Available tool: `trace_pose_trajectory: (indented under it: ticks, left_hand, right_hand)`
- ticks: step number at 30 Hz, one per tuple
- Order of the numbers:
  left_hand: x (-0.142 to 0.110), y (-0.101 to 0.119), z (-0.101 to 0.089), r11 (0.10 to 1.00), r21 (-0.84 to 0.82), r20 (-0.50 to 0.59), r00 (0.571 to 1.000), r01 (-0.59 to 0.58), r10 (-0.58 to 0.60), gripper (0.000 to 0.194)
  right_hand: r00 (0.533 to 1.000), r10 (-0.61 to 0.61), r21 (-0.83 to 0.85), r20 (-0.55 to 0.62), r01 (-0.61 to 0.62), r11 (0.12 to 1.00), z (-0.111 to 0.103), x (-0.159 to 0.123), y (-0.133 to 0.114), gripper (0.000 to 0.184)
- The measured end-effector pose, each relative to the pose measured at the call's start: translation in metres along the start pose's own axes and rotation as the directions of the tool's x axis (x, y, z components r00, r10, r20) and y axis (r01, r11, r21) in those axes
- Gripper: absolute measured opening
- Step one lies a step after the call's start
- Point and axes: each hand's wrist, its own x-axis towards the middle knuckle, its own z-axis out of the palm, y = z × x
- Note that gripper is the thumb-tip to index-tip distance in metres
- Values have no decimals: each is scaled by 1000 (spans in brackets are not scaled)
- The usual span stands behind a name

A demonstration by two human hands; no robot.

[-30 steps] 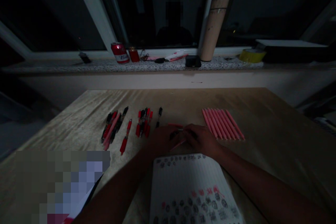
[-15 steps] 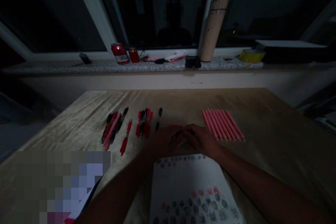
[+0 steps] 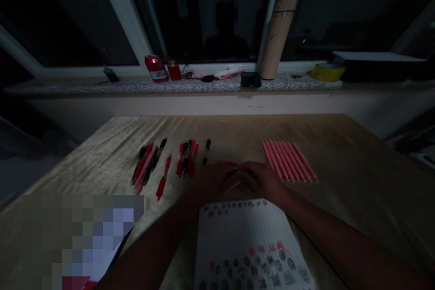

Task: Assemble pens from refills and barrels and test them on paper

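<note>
My left hand (image 3: 210, 181) and my right hand (image 3: 261, 180) meet at the middle of the table, just beyond a sheet of paper (image 3: 251, 244). Between their fingers they hold a thin pink pen part (image 3: 233, 186); the light is dim and the exact grip is hard to make out. A short pink piece (image 3: 227, 161) lies just past the hands. To the right lies a tidy row of pink pens (image 3: 288, 161). To the left lie loose red and black pens (image 3: 185, 158) and another cluster (image 3: 146, 163).
The wooden table (image 3: 356, 167) stands under a dark window. On the sill (image 3: 102, 85) are a red can (image 3: 156, 69), a smaller red can (image 3: 174, 70), a cardboard tube (image 3: 277, 38), a yellow tape roll (image 3: 326, 72) and a black box (image 3: 250, 79).
The hands stay together at the same spot with small finger movements on the pink part; nothing else has moved.
</note>
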Motion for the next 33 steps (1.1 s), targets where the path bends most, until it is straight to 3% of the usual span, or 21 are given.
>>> trace_pose_trajectory:
  ticks: [18, 21, 24, 28, 33]
  left_hand:
    - [0, 4, 2, 980, 65, -39, 981, -188, 190, 27]
    - [1, 5, 2, 986, 34, -38, 985, -166, 167, 26]
    - [1, 4, 0, 998, -26, -71, 996, -55, 53, 28]
    - [2, 1, -5, 995, -80, -151, 986, 56, -68, 26]
    - [3, 1, -7, 993, -85, -232, 968, 81, -98, 24]
  right_hand:
    - [979, -191, -78, -69, 186, 980, 2, 0, 8, 46]
    - [976, -194, -64, -103, 188, 980, 1, -1, 6, 50]
    - [978, -184, -47, -104, 179, 983, -2, -1, 3, 46]
    - [973, -231, -152, 9, 229, 961, -3, 1, -1, 27]
    - [911, -333, -183, 243, 380, 907, 3, -1, -7, 17]
